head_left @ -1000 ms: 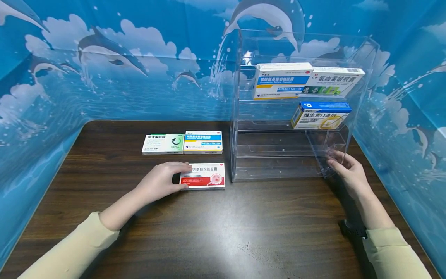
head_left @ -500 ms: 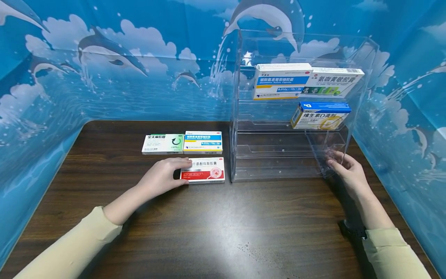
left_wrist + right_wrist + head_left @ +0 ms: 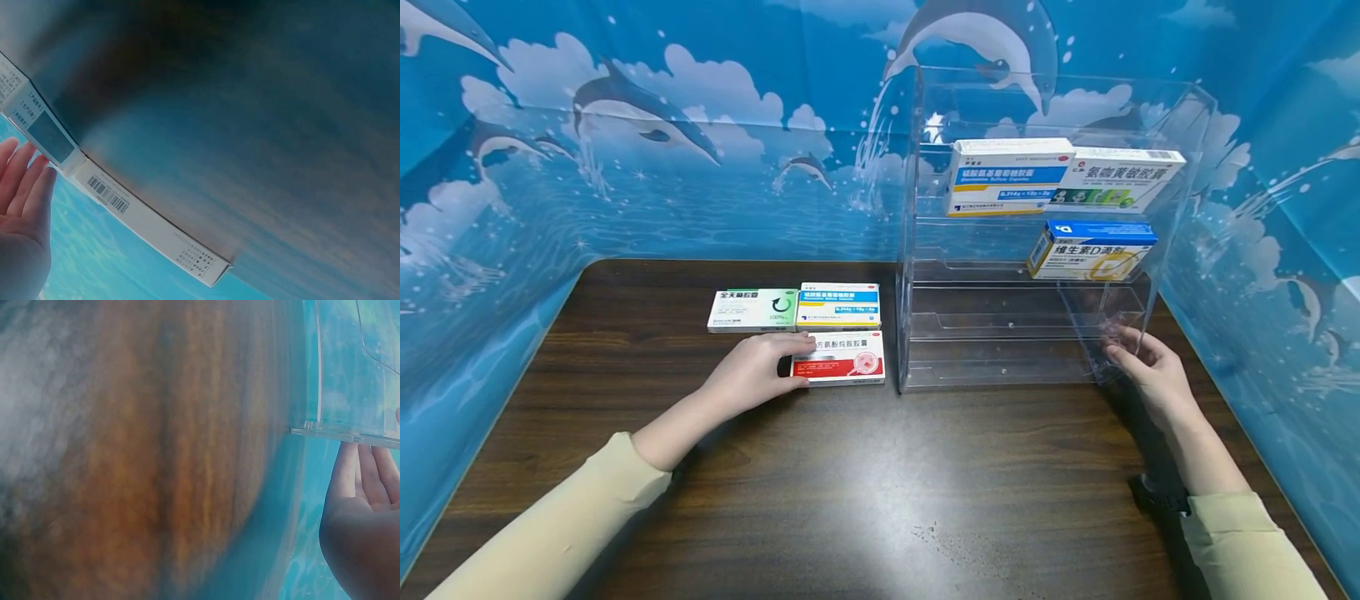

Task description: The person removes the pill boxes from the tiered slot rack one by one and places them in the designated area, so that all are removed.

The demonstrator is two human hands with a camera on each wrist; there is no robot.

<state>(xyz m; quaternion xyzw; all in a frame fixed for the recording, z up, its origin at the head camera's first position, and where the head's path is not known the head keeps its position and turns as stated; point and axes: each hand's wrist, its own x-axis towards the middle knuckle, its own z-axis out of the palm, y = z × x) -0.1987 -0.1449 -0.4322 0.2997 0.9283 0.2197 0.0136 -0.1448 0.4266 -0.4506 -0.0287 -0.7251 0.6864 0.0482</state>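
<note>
A red-and-white medicine box (image 3: 842,367) lies flat on the table, its left end between the thumb and fingers of my left hand (image 3: 748,375). Just behind it, side by side, are a green-and-white medicine box (image 3: 745,310) and a blue-and-white medicine box (image 3: 838,317). In the left wrist view, my left hand (image 3: 25,219) shows at the left edge beside white box sides. My right hand (image 3: 1153,375) pinches the lower right side of a clear acrylic display rack (image 3: 1000,371). From the right wrist, fingers (image 3: 369,469) appear against the rack's clear edge.
On the rack's upper tier stand another blue-and-white box (image 3: 1007,179) and a white-and-green box (image 3: 1120,179). One tier lower is a blue-and-yellow vitamin D box (image 3: 1090,254). A dark wood table (image 3: 887,500) lies beneath; a dolphin-printed curtain (image 3: 700,192) surrounds it.
My left hand has slid the red-and-white box away from me, toward the two boxes behind it, closing most of the gap. The right hand keeps its place on the rack.
</note>
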